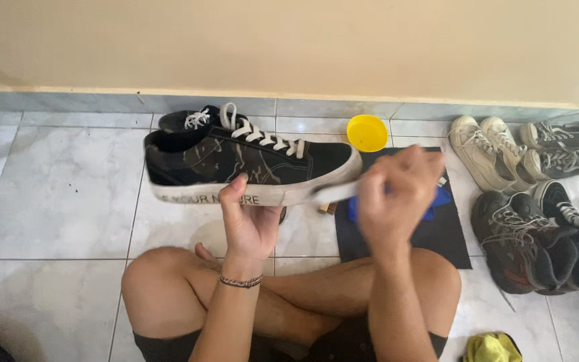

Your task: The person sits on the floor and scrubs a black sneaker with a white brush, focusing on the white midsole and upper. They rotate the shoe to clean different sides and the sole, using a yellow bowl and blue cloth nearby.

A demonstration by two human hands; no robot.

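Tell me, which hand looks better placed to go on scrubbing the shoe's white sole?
Probably the right hand: its fingers already grip a white brush-like tool against the sole of the black sneaker. The left hand is busy supporting the shoe from below.

Right hand [397, 191], motion-blurred, covers most of the white-and-blue object [340, 193] it grips, kind indeterminable. A second black shoe [185, 119] lies largely behind the held sneaker [249, 161]. Dark shoes [571, 241] and yellow cloth [492, 348] are cropped by the frame edges.
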